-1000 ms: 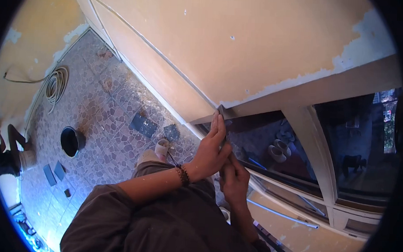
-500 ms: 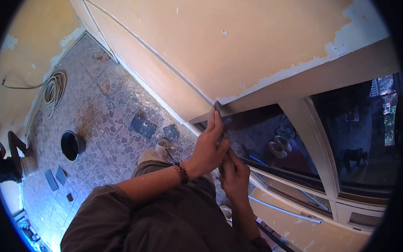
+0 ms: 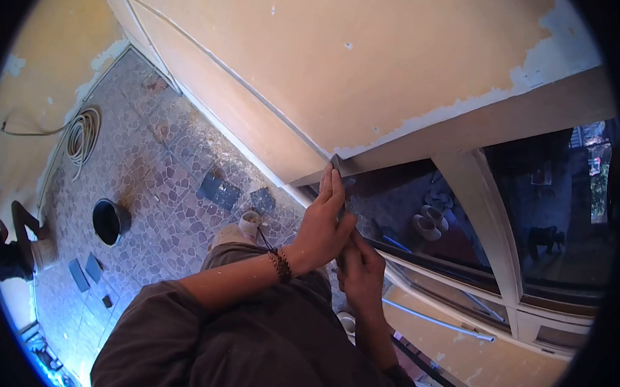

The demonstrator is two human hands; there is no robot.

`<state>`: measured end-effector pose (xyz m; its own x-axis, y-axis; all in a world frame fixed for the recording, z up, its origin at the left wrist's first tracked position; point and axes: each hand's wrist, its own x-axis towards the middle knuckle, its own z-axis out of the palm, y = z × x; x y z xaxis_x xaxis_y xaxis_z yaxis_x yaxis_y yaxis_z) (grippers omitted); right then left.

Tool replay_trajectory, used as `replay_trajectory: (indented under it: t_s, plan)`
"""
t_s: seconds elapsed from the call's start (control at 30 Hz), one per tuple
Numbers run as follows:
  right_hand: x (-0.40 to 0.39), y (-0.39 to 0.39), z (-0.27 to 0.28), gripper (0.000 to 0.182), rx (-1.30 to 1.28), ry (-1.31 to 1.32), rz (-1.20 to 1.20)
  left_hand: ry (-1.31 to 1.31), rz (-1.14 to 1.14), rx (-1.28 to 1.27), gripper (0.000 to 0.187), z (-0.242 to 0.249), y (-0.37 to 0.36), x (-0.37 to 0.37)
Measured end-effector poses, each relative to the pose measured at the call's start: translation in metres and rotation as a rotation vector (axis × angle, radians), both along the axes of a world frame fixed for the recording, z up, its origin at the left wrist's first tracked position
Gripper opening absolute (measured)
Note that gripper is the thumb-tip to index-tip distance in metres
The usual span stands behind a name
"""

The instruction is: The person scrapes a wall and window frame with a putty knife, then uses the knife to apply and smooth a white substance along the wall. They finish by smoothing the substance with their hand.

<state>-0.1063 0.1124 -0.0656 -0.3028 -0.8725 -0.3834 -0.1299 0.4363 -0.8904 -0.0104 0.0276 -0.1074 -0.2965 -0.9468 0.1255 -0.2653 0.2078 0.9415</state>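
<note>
A dark flat tool [image 3: 336, 160] rests its tip against the corner where the yellow wall [image 3: 294, 63] meets the window frame [image 3: 410, 156]. My left hand [image 3: 324, 221] lies along the tool, its fingers long and pressed together on it close to the tip. Below it, my right hand [image 3: 362, 270] is wrapped round the tool's lower part, which is mostly hidden by both hands. White patches run along the wall's edge beside the frame.
Dark window glass [image 3: 418, 218] is at the right, with a blue tube [image 3: 439, 321] below it. On the stone-patterned floor [image 3: 167, 188] are a black bucket [image 3: 110, 222], a coiled hose [image 3: 85, 134] and dark sheets [image 3: 219, 190]. Another person [image 3: 14, 251] is at the far left.
The view has shifted very slightly, and the patched wall edge sits a little further right. Both hands keep their hold on the tool, its tip still at the corner.
</note>
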Motion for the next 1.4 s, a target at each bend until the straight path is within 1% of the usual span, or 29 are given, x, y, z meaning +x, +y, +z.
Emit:
replay_trajectory:
  t_s: [0.17, 0.27, 0.33, 0.43, 0.47, 0.53, 0.57, 0.6, 0.63, 0.7, 0.8, 0.83, 0.9, 0.93, 1.0, 1.1, 1.17, 1.23, 1.3, 1.4]
  plan:
    - [0.004, -0.011, 0.012, 0.033, 0.035, -0.033, -0.013, -0.023, 0.069, -0.058, 0.071, -0.002, -0.006, -0.002]
    - [0.002, -0.010, 0.018, 0.034, 0.027, -0.020, -0.019, 0.010, 0.026, -0.058, 0.071, 0.000, 0.000, -0.005]
    - [-0.001, -0.011, 0.013, 0.034, 0.006, 0.018, 0.008, 0.024, 0.060, -0.002, 0.071, 0.002, -0.007, -0.004]
    - [0.007, -0.018, -0.007, 0.035, -0.090, -0.020, 0.022, 0.040, 0.049, 0.044, 0.071, 0.001, -0.010, 0.003]
    - [0.005, -0.013, -0.003, 0.035, -0.055, 0.012, 0.027, 0.045, 0.038, 0.047, 0.071, 0.001, -0.010, 0.005]
    - [-0.003, -0.006, 0.008, 0.035, 0.004, 0.082, 0.042, -0.029, 0.072, -0.137, 0.071, -0.001, -0.004, -0.005]
    - [-0.001, -0.012, 0.008, 0.034, -0.042, 0.086, 0.046, -0.064, 0.094, -0.230, 0.071, -0.002, -0.003, -0.009]
    - [0.003, -0.017, 0.005, 0.034, -0.082, 0.088, 0.045, 0.043, 0.048, 0.007, 0.070, -0.004, -0.001, -0.007]
    - [0.005, -0.016, 0.002, 0.034, -0.117, 0.089, 0.038, 0.052, 0.060, 0.003, 0.070, -0.005, -0.005, -0.005]
    - [0.005, -0.011, -0.003, 0.033, -0.083, 0.061, 0.020, 0.066, 0.090, -0.003, 0.070, -0.006, -0.010, 0.002]
    - [0.002, -0.006, -0.001, 0.033, -0.040, -0.006, -0.014, 0.059, 0.056, -0.080, 0.069, -0.008, 0.001, -0.007]
    - [-0.001, -0.006, 0.000, 0.033, -0.022, -0.028, -0.022, 0.051, 0.088, -0.087, 0.069, -0.008, -0.003, -0.007]
    - [0.007, -0.014, -0.006, 0.033, -0.034, -0.052, -0.027, 0.029, 0.129, -0.083, 0.070, -0.009, -0.006, -0.005]
    - [0.010, -0.014, -0.009, 0.033, -0.033, -0.065, -0.031, 0.037, 0.094, -0.050, 0.070, -0.009, -0.004, -0.003]
    - [0.006, -0.007, -0.002, 0.033, -0.043, 0.002, -0.017, 0.050, 0.026, -0.001, 0.070, -0.005, -0.006, 0.003]
    - [0.001, -0.004, -0.009, 0.033, -0.070, 0.080, -0.001, 0.012, 0.038, -0.060, 0.069, -0.011, 0.002, -0.009]
    - [0.002, -0.002, -0.013, 0.034, -0.062, 0.068, -0.008, 0.022, 0.050, -0.046, 0.069, -0.010, -0.005, -0.003]
    - [0.008, -0.007, -0.007, 0.034, -0.049, 0.003, -0.021, 0.010, 0.042, -0.042, 0.069, -0.010, -0.002, -0.001]
    - [0.001, -0.004, 0.001, 0.035, -0.009, -0.004, -0.029, -0.014, 0.021, -0.068, 0.070, -0.007, -0.002, -0.003]
    - [0.008, -0.021, 0.001, 0.034, 0.000, 0.004, -0.002, 0.015, 0.100, -0.048, 0.069, -0.004, -0.008, -0.004]
